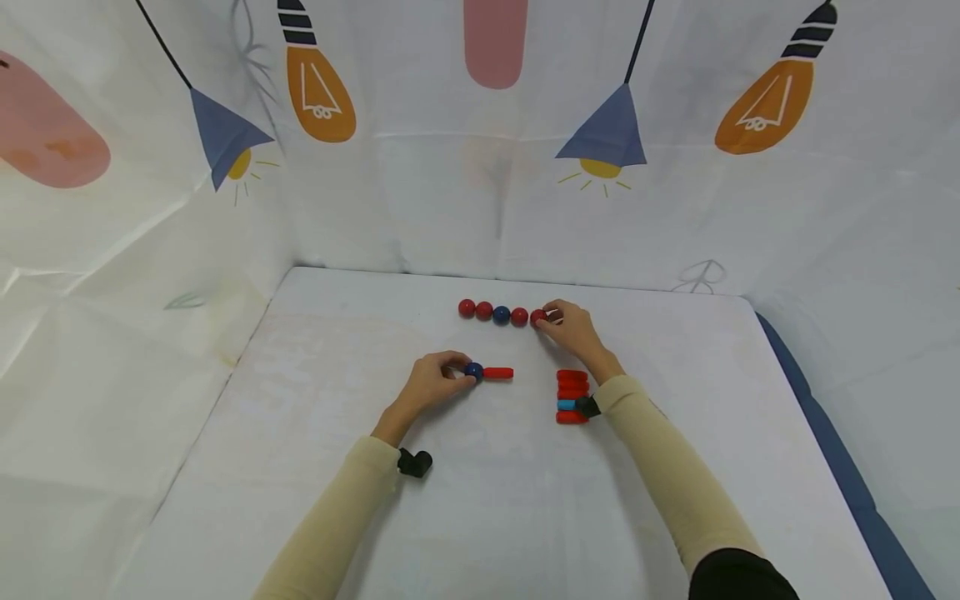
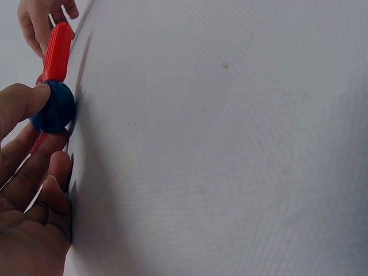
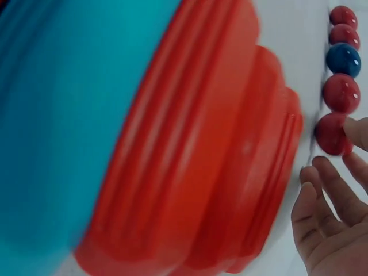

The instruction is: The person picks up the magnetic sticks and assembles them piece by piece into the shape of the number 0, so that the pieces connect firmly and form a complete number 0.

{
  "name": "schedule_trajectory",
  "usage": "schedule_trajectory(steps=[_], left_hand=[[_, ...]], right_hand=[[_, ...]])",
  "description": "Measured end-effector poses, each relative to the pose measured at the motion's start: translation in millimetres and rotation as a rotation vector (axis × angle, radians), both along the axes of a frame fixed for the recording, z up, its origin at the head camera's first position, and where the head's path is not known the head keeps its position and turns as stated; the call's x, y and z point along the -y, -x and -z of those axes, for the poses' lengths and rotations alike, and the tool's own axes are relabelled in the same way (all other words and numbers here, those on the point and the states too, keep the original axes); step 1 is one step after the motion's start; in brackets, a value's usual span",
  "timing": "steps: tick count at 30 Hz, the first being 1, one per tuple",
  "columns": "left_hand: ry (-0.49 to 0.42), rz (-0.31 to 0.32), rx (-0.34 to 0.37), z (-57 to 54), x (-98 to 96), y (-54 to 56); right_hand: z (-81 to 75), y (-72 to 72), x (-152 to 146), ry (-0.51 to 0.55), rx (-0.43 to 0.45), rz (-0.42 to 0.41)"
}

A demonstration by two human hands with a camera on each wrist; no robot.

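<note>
My left hand (image 1: 433, 383) pinches a dark blue ball (image 1: 474, 372) between thumb and fingers. A ridged red rod (image 1: 498, 373) sticks out from that ball to the right. In the left wrist view a thin red piece (image 2: 38, 142) shows below the blue ball (image 2: 53, 107), partly hidden by the fingers. Farther back, my right hand (image 1: 573, 327) pinches a red ball (image 3: 332, 134) at the right end of a row of balls. The rest of that row is red balls (image 1: 484, 310) with one blue ball (image 1: 501, 315) in the middle.
Beside the right wrist lies a stack of red rods (image 1: 572, 385) with a light blue rod (image 1: 566, 405) among them, partly covered by the black wrist camera (image 1: 588, 406). The white table (image 1: 495, 517) meets a printed cloth backdrop (image 1: 450, 192) at its back edge.
</note>
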State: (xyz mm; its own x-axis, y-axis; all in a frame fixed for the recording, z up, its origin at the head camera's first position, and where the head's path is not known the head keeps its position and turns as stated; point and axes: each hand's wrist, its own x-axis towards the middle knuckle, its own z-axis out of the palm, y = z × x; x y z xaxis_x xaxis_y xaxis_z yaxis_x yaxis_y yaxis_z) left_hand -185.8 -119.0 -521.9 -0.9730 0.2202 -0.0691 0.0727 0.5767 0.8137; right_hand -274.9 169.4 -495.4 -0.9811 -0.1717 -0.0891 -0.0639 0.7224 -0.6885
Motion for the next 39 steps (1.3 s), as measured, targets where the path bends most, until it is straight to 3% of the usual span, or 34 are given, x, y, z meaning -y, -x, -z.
schedule_trajectory(steps=[10, 24, 31, 39], left_hand=[[-0.004, -0.005, 0.004, -0.1, -1.0, -0.8], [-0.002, -0.008, -0.002, 3.0, -1.7, -0.4], [-0.003, -0.007, 0.002, 3.0, -0.5, -0.4], [0.01, -0.007, -0.008, 1.9, -0.3, -0.1]], right_hand=[[1.2, -2.3, 0, -0.019, 0.014, 0.024], [-2.5, -21.0, -10, -0.013, -0.025, -0.039], [2.4, -29.8, 12, 0.019, 0.019, -0.12], [8.3, -32.3, 33, 0.064, 0.005, -0.257]])
